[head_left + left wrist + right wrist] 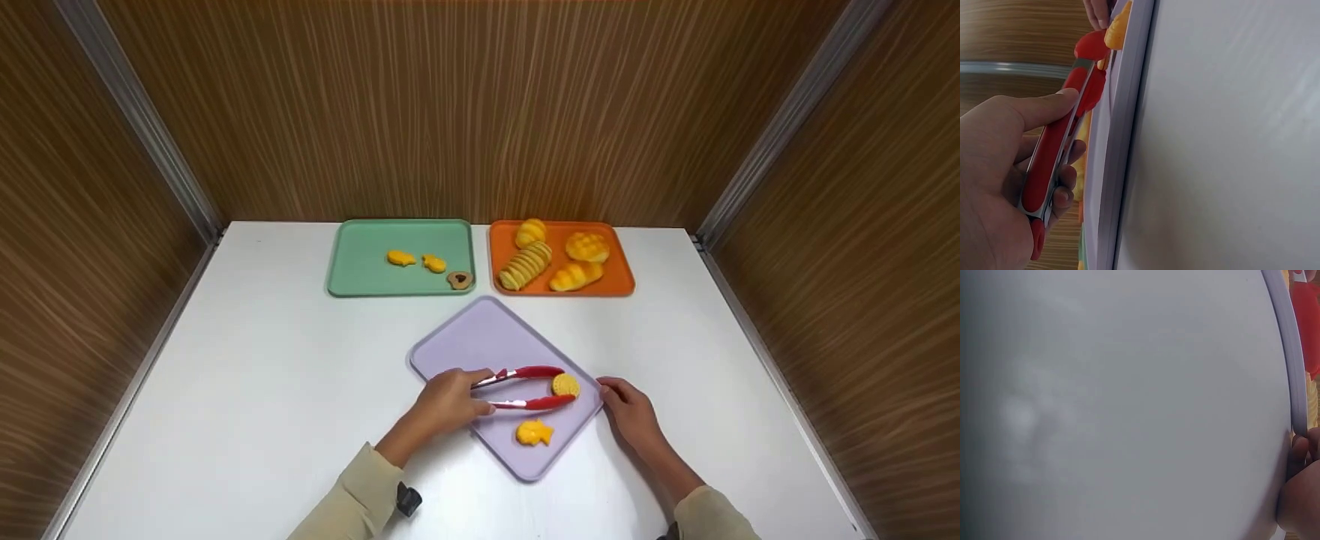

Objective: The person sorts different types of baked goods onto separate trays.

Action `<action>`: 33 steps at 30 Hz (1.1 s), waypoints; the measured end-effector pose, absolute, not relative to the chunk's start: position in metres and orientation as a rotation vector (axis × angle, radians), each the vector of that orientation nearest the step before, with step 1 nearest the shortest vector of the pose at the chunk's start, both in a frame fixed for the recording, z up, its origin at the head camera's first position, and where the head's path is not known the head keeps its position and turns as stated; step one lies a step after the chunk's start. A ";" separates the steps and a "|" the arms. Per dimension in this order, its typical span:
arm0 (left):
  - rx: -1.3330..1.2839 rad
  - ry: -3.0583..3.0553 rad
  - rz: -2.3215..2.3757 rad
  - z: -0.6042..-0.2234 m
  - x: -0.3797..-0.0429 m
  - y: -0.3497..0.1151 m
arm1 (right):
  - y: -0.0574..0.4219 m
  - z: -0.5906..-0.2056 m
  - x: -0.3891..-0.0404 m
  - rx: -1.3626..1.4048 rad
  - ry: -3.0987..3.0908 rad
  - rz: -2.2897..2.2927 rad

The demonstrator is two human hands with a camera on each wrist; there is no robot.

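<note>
My left hand (pixel 448 403) holds a pair of red-tipped metal tongs (pixel 540 372), thumb on one arm and fingers on the other in the left wrist view. The spread tips of the tongs lie on either side of a round yellow biscuit (pixel 565 385) near the right corner of a lilac tray (pixel 480 330). Whether both tips touch the biscuit I cannot tell. Closer to me on that tray lies an orange fish-shaped piece (pixel 534 433). At the tray's right corner, my right hand (pixel 634 420) pinches the rim between thumb and fingers.
Behind, a green tray (pixel 360 259) carries two small fish-shaped pieces (pixel 401 258) and a brown cookie (pixel 460 280) with a dark centre. Beside it, an orange tray (pixel 621 281) bears several toy breads (pixel 526 265). Wood-grain panels (pixel 450 112) enclose the white table (pixel 262 375) on three sides.
</note>
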State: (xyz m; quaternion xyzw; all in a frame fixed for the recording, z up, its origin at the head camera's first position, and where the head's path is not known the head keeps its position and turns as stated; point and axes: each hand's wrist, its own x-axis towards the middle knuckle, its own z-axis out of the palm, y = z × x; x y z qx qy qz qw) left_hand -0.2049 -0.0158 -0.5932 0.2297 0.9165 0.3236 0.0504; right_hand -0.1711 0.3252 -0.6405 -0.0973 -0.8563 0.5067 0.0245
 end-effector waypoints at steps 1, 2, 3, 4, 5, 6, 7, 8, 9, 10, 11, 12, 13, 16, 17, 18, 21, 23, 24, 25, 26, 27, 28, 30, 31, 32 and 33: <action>0.697 2.791 0.998 -0.593 -0.205 -0.017 | 0.325 -0.640 -0.171 -0.296 -2.649 1.550; 0.690 2.792 1.012 -0.592 -0.206 -0.018 | 0.326 -0.641 -0.171 -0.296 -2.650 1.542; 0.681 2.793 1.023 -0.592 -0.206 -0.019 | 0.326 -0.641 -0.172 -0.296 -2.652 1.538; 0.673 2.793 1.036 -0.591 -0.207 -0.021 | 0.326 -0.641 -0.172 -0.299 -2.650 1.540; 0.662 2.794 1.043 -0.591 -0.207 -0.022 | 0.326 -0.641 -0.172 -0.304 -2.650 1.537; 0.652 2.793 1.052 -0.590 -0.208 -0.024 | 0.326 -0.641 -0.172 -0.311 -2.652 1.537; 0.637 2.790 1.064 -0.590 -0.208 -0.025 | 0.326 -0.641 -0.172 -0.317 -2.657 1.532; 0.624 2.788 1.077 -0.590 -0.209 -0.027 | 0.326 -0.641 -0.172 -0.322 -2.657 1.535; 0.610 2.785 1.089 -0.590 -0.210 -0.028 | 0.326 -0.641 -0.172 -0.322 -2.654 1.537; 0.597 2.782 1.102 -0.590 -0.210 -0.030 | 0.326 -0.641 -0.172 -0.321 -2.645 1.545; 0.586 2.782 1.110 -0.589 -0.211 -0.032 | 0.326 -0.642 -0.172 -0.318 -2.639 1.549; 0.582 2.784 1.124 -0.589 -0.212 -0.035 | 0.326 -0.642 -0.172 -0.313 -2.632 1.555; 0.577 2.787 1.136 -0.589 -0.212 -0.038 | 0.326 -0.642 -0.171 -0.304 -2.627 1.555; 0.555 2.806 1.176 -0.588 -0.214 -0.047 | 0.326 -0.643 -0.171 -0.291 -2.622 1.555; 0.540 2.813 1.187 -0.588 -0.215 -0.050 | 0.326 -0.643 -0.171 -0.291 -2.625 1.548; 0.519 2.815 1.202 -0.589 -0.215 -0.053 | 0.326 -0.643 -0.170 -0.290 -2.627 1.544; 0.436 2.815 1.242 -0.589 -0.217 -0.061 | 0.326 -0.643 -0.170 -0.292 -2.625 1.546; 0.378 2.822 1.247 -0.589 -0.219 -0.066 | 0.326 -0.643 -0.170 -0.292 -2.619 1.556; 0.351 2.826 1.249 -0.588 -0.219 -0.069 | 0.326 -0.643 -0.170 -0.290 -2.617 1.559; 0.327 2.834 1.249 -0.588 -0.220 -0.071 | 0.326 -0.643 -0.170 -0.288 -2.617 1.555; 0.302 2.843 1.250 -0.587 -0.222 -0.074 | 0.325 -0.642 -0.170 -0.289 -2.614 1.564; 0.275 2.854 1.250 -0.587 -0.223 -0.077 | 0.325 -0.642 -0.170 -0.289 -2.611 1.571; 0.249 2.860 1.254 -0.586 -0.224 -0.080 | 0.325 -0.642 -0.170 -0.288 -2.609 1.575; 0.209 2.874 1.270 -0.586 -0.227 -0.086 | 0.325 -0.642 -0.170 -0.287 -2.602 1.583; 0.191 2.882 1.276 -0.586 -0.229 -0.088 | 0.324 -0.642 -0.170 -0.287 -2.600 1.585; 0.173 2.889 1.285 -0.586 -0.230 -0.091 | 0.324 -0.642 -0.170 -0.286 -2.599 1.584; 0.154 2.895 1.291 -0.586 -0.232 -0.095 | 0.324 -0.643 -0.171 -0.287 -2.599 1.581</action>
